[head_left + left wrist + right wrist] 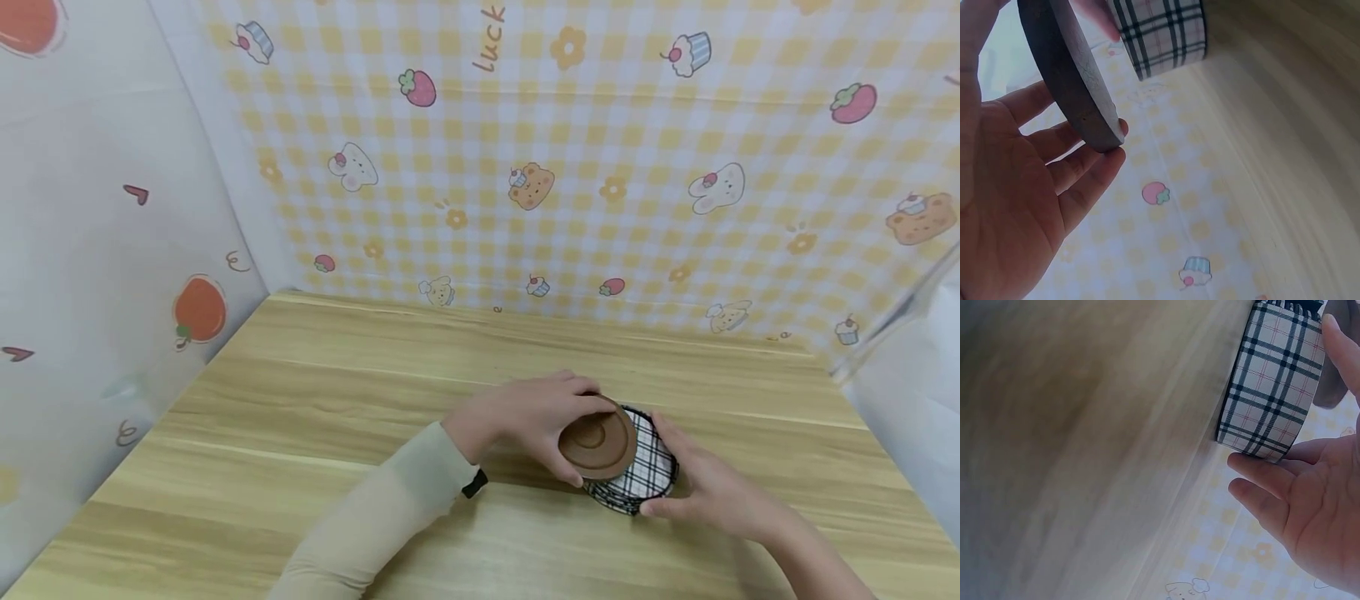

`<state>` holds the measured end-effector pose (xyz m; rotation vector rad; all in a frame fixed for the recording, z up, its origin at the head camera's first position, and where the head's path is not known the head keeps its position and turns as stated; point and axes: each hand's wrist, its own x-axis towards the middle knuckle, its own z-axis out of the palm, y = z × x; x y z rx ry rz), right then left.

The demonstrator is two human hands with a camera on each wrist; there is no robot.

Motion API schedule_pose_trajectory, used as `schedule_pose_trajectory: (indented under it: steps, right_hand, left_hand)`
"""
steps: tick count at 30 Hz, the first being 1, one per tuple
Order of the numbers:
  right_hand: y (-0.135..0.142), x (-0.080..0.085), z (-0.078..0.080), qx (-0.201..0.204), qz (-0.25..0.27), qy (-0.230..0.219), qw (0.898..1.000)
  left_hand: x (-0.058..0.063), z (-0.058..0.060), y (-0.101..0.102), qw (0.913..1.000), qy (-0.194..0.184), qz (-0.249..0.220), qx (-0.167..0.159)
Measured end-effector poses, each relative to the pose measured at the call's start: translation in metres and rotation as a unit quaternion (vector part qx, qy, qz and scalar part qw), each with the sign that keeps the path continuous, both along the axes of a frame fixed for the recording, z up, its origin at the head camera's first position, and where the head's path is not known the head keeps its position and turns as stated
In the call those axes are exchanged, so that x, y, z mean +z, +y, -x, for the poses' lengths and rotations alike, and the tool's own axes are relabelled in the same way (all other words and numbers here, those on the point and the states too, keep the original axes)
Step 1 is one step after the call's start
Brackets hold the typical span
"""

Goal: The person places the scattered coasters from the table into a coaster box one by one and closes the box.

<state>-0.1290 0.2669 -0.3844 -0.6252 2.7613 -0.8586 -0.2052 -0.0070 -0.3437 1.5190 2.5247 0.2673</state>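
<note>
My left hand [536, 421] grips a brown round disc [597, 446] with concentric rings by its edge, thumb on the near side and fingers at the far side. The disc is tilted and overlaps the left part of a round plaid piece [651, 461] in the head view. In the left wrist view the disc [1069, 72] shows edge-on between thumb and fingers. My right hand [705, 487] holds the plaid piece from the right, thumb near and fingers far. The right wrist view shows its plaid side wall [1275, 381] and several dark-edged layers at one end.
Both hands work over a light wood-grain table [322, 392]. A yellow checked cloth [480, 225] with cartoon prints hangs behind the table's back edge. White printed sheeting [97, 242] stands at the left, with more white sheeting [926, 358] on the right.
</note>
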Motion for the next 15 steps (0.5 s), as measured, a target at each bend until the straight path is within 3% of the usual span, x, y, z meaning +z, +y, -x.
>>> schedule_pose_trajectory:
  steps: [15]
  right_hand:
    - [0.0,0.001,0.001,0.019,0.003,-0.005,1.0]
  left_hand:
    - [-0.011,-0.003,0.036,0.9985,0.006,0.043,-0.034]
